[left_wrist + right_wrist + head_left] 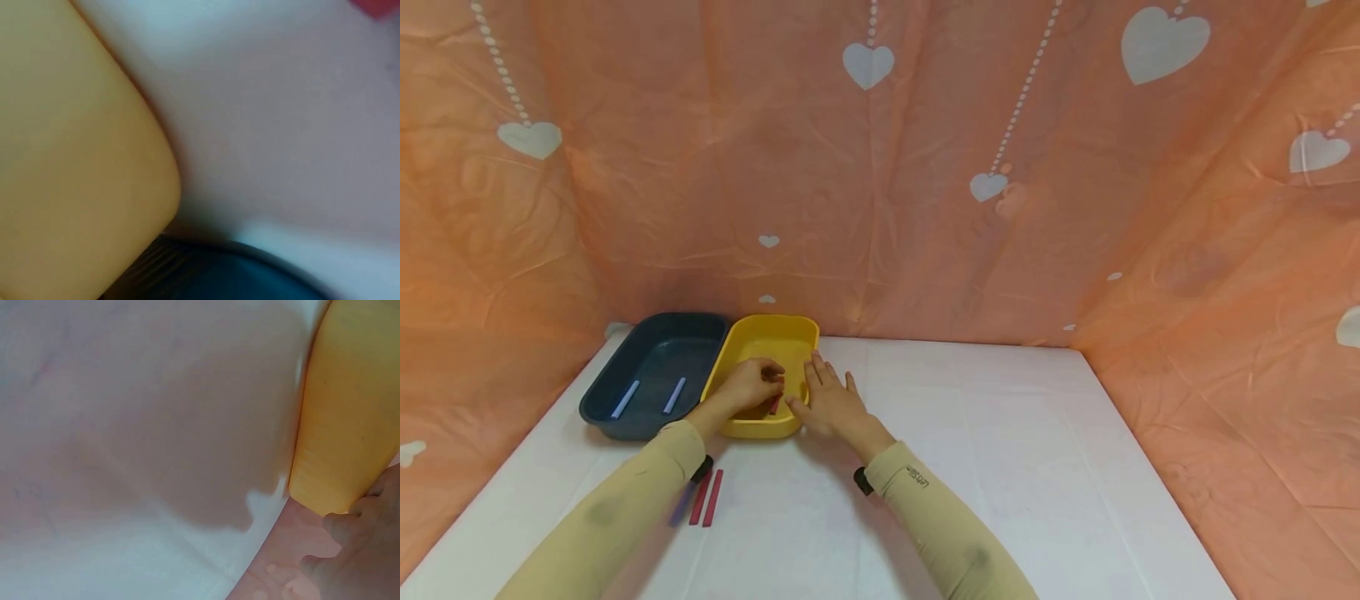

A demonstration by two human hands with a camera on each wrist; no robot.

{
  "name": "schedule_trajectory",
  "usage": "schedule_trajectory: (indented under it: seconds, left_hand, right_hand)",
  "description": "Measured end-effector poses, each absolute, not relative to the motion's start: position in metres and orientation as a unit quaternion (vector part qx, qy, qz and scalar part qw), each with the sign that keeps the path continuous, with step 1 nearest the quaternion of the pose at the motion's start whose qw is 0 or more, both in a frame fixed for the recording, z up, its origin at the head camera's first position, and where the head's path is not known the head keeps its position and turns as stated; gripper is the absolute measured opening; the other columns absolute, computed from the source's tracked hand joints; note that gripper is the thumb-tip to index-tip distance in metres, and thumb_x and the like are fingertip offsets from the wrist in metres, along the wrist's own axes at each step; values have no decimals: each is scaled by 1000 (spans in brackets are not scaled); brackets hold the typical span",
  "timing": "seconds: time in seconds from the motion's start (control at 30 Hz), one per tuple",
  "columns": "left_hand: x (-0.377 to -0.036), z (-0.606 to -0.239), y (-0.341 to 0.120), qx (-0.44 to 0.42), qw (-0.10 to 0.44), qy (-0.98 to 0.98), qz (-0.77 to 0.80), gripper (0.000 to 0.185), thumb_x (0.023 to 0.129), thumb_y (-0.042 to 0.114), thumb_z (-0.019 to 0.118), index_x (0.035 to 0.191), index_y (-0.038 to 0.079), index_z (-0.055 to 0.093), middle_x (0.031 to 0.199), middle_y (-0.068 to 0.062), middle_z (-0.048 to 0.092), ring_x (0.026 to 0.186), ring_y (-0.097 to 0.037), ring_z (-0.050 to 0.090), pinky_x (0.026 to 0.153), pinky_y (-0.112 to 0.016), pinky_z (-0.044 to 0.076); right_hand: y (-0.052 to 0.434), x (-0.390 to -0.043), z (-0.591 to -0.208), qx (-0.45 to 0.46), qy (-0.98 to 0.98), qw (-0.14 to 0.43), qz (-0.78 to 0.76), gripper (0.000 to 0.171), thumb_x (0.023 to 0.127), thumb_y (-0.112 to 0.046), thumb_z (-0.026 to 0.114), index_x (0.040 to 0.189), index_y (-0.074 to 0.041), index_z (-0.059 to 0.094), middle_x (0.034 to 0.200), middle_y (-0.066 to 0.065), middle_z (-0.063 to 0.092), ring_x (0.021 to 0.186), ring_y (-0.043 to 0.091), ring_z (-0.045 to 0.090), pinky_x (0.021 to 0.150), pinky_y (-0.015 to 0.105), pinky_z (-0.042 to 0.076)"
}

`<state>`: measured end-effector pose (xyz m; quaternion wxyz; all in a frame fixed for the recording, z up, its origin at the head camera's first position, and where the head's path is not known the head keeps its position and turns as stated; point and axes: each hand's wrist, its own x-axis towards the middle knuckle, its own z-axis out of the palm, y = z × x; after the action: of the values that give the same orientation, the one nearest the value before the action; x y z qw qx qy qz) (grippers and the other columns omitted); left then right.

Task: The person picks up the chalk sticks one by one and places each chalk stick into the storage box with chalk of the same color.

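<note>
My left hand point(751, 385) reaches into the yellow tray point(771, 332) with its fingers curled round a red stick point(773, 405) near the tray's front right corner. My right hand point(829, 400) lies flat with straight fingers against the tray's right rim. The left wrist view shows only the blurred outer wall of the yellow tray point(69, 169) and the dark blue tray's rim point(250, 275). In the right wrist view the yellow tray's wall point(350, 419) fills the right side and my fingertips point(362, 544) show at the lower right.
A dark blue tray point(651, 333) stands left of the yellow one, with two pale blue sticks point(625, 398) inside. Two red sticks point(707, 497) and a purple one point(682, 503) lie on the white table point(1000, 467) under my left forearm. An orange heart-print curtain point(925, 167) encloses the table.
</note>
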<state>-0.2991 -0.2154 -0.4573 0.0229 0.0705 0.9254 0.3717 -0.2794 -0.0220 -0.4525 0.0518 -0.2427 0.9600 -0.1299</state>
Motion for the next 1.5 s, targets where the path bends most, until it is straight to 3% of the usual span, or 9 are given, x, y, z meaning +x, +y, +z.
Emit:
schedule_trajectory:
  seconds: [0.37, 0.6, 0.83, 1.1, 1.5]
  left_hand:
    - [-287, -448, -213, 71, 19, 906, 417, 36, 98, 5, 66, 131, -10, 62, 122, -26, 66, 107, -39, 67, 92, -46, 58]
    - [-273, -441, -211, 88, -4, 901, 425, 35, 99, 4, 65, 131, -9, 62, 129, -28, 64, 108, -39, 66, 93, -47, 58]
    - [-255, -437, -214, 113, -46, 889, 442, 34, 97, 1, 67, 129, -9, 63, 124, -29, 66, 104, -39, 68, 91, -48, 59]
    - [-227, -430, -222, 123, -81, 877, 458, 34, 95, 2, 71, 127, -7, 66, 122, -27, 68, 97, -34, 70, 71, -24, 59]
    - [-183, -435, -245, 101, -81, 899, 419, 31, 95, 4, 72, 126, -2, 68, 120, -19, 67, 95, -25, 66, 74, -19, 55]
  right_hand:
    - [-23, -278, -451, -243, 960, 53, -132, 77, 108, -56, 38, 167, -10, 18, 175, 4, 6, 159, 24, 16, 126, 55, 14]
    - [-23, -279, -454, -241, 961, 57, -124, 77, 108, -55, 38, 167, -10, 17, 175, 5, 5, 159, 24, 16, 126, 56, 15]
    - [-21, -279, -453, -240, 961, 53, -130, 76, 109, -55, 39, 167, -10, 18, 175, 5, 6, 159, 24, 17, 126, 56, 15]
    - [-21, -278, -454, -242, 959, 48, -138, 76, 108, -54, 39, 166, -9, 20, 175, 6, 7, 159, 25, 18, 126, 55, 15]
    - [-21, -277, -450, -248, 956, 53, -145, 76, 108, -53, 39, 166, -8, 19, 175, 6, 6, 159, 25, 17, 126, 56, 14]
